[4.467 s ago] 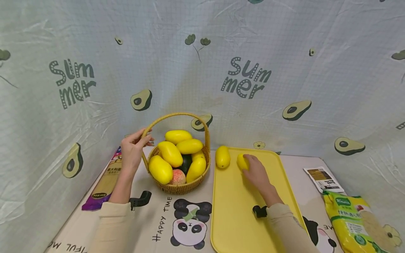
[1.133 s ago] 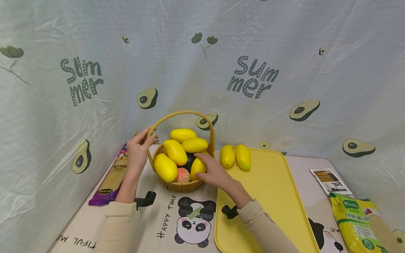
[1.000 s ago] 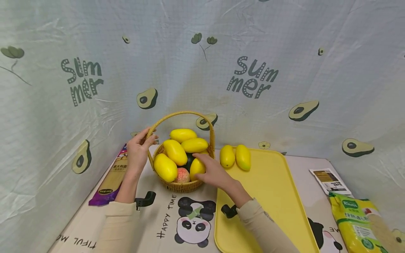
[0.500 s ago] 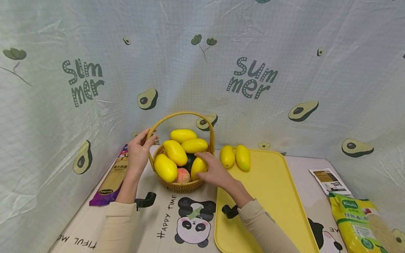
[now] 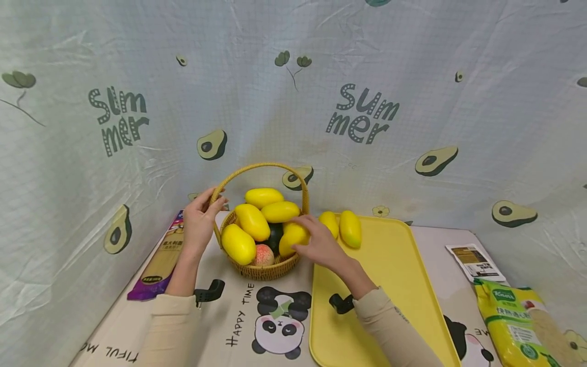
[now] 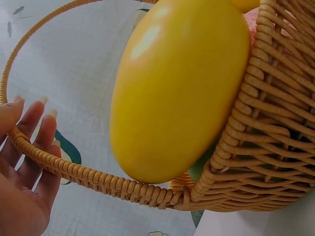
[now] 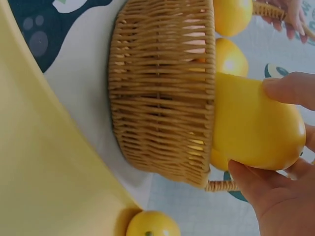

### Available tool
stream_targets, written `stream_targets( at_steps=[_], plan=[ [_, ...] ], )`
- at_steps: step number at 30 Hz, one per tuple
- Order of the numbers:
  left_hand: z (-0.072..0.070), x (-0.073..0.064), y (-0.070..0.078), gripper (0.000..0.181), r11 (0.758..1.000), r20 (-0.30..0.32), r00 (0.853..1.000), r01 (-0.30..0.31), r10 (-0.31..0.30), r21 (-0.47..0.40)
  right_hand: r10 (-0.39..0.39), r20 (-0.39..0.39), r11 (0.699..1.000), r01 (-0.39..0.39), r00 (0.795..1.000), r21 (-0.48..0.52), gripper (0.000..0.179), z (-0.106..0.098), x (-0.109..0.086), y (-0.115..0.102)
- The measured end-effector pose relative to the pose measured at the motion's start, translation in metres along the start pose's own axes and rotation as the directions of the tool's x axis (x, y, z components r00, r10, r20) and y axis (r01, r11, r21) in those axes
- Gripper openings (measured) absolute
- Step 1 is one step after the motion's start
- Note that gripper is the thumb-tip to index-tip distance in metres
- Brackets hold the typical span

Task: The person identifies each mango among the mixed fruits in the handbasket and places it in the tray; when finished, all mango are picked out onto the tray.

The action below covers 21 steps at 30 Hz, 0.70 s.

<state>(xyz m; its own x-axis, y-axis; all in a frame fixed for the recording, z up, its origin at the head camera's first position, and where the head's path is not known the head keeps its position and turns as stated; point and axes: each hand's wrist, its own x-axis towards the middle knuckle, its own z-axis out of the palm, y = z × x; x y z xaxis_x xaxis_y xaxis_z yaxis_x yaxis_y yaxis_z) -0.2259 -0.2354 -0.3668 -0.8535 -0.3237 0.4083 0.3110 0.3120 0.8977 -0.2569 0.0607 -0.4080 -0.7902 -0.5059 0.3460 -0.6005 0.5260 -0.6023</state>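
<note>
A wicker basket (image 5: pixel 263 272) heaped with yellow mangoes (image 5: pixel 252 223), a speckled pinkish peach (image 5: pixel 263 255) and a dark green fruit (image 5: pixel 275 234) stands left of the tray. My left hand (image 5: pixel 198 224) holds the left side of its arched handle (image 6: pixel 88 172), thumb on one side and fingers curled on the other. At the basket's right rim, my right hand (image 5: pixel 321 244) grips a mango (image 7: pixel 256 123) between thumb and fingers; the mango's lower end is still inside the basket. Two other mangoes (image 5: pixel 350 229) lie side by side at the tray's far left corner.
The yellow tray (image 5: pixel 385 285) lies right of the basket. Along the left wall is a purple spaghetti packet (image 5: pixel 158 260). On the right lie a small white-and-brown pouch (image 5: pixel 474 262) and a yellow-green Knorr bag (image 5: pixel 513 321). A patterned curtain (image 5: pixel 257 102) encloses the table.
My right hand set a mango on the tray beside the first, then moved left to the basket. It has since drawn another mango slightly up and right. My left hand stays on the handle.
</note>
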Motion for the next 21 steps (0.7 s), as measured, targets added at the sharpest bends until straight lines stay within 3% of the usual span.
stream_targets(
  at_steps=[8,16,21],
  plan=[
    [0.000,-0.001,0.004,0.038,0.999,0.009,0.999,0.034,-0.034,-0.006,0.036,-0.006,0.999,-0.036,0.999,0.000,0.053,-0.007,-0.003,0.007],
    [0.002,-0.009,0.031,0.035,1.000,0.018,0.999,0.029,-0.029,0.013,0.036,0.003,0.999,-0.036,0.999,-0.027,0.052,-0.016,-0.008,0.016],
    [0.000,-0.009,0.028,0.036,0.999,0.014,0.999,0.033,-0.033,-0.003,0.040,0.004,0.997,-0.039,0.999,-0.061,0.056,-0.022,-0.011,0.022]
  ],
)
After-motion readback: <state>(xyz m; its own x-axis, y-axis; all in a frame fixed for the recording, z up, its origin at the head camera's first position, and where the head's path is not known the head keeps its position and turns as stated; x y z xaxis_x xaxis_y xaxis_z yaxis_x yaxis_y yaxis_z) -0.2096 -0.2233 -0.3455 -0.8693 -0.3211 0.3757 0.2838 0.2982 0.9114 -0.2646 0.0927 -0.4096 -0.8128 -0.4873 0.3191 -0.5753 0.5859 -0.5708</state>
